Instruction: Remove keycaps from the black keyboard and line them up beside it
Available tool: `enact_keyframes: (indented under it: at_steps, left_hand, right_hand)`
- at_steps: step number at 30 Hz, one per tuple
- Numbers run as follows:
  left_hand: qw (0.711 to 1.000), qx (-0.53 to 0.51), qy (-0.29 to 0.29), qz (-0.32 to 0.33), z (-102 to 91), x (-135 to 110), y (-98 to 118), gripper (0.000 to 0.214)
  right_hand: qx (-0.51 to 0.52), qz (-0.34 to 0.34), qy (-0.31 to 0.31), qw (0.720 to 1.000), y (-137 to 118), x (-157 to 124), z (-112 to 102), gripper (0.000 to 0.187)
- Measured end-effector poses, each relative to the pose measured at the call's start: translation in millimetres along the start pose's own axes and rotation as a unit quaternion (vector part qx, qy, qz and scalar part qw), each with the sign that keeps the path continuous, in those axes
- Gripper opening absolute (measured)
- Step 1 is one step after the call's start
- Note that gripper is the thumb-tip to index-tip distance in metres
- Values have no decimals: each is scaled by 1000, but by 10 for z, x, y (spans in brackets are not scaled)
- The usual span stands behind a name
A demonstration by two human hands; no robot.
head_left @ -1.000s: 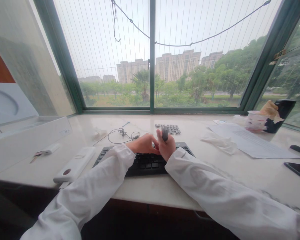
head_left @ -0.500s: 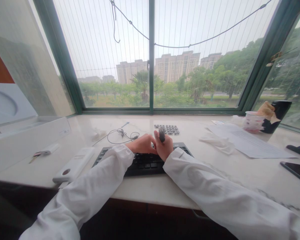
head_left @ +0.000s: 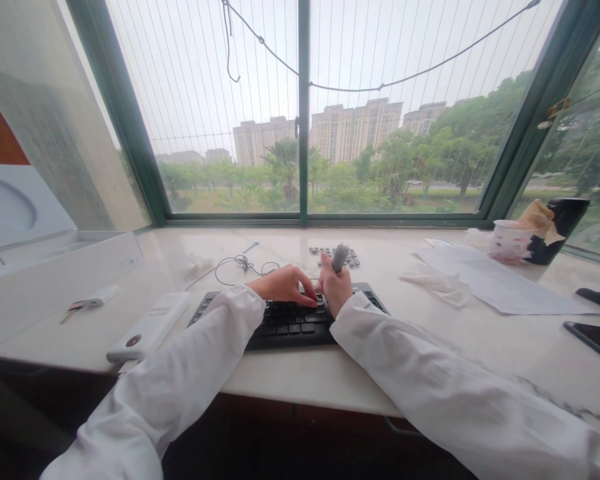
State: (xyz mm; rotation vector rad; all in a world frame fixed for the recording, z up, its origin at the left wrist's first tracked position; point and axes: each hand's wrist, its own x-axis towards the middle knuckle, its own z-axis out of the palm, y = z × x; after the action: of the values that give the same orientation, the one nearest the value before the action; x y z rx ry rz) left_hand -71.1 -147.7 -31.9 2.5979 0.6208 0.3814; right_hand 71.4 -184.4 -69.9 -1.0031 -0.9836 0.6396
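A black keyboard (head_left: 293,330) lies on the white counter in front of me, partly covered by my hands and sleeves. My right hand (head_left: 336,287) is wrapped round a dark grey tool handle (head_left: 340,257), whose thick end sticks up above the fist; its lower end is hidden. Over the middle keys, my left hand (head_left: 285,285) bends down with thumb and fingertips close together. Whatever may be between them is too small to tell. Just behind the right hand, several loose keycaps (head_left: 351,260) lie in rows on the counter.
A thin black cable (head_left: 225,267) coils behind the keyboard. To the left are a white power bank (head_left: 150,327), a key with a white fob (head_left: 97,298) and a white box (head_left: 105,253). Crumpled tissue (head_left: 437,283), printed paper (head_left: 500,280), a cup (head_left: 510,241) and a phone (head_left: 595,341) lie right.
My right hand has shifted slightly right, and the tool handle now tilts to the right. The hands have drawn a little apart, and the left fingertips now show over the keys.
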Motion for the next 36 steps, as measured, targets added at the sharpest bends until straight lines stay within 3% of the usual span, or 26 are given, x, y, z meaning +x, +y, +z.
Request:
enact_keyframes:
  at_steps: [3, 7, 10, 15, 36]
  left_hand:
    - [1000, -21, 1, -17, 17, 11, -19, 35]
    - [999, -26, 7, -21, 33, 17, -11, 35]
    - [999, -29, 12, -18, 37, 13, -11, 34]
    - [998, -42, 25, -30, 63, 12, -39, 29]
    - [995, -68, 18, -73, 52, 7, -20, 36]
  right_hand:
    - [65, 80, 21, 994, 16, 64, 0, 51]
    - [75, 101, 20, 992, 6, 87, -3, 52]
    - [0, 58, -15, 998, -20, 20, 10, 53]
    - [-128, -74, -62, 987, -87, -136, 32, 52]
    - [-203, -139, -8, 969, -124, -231, 13, 49]
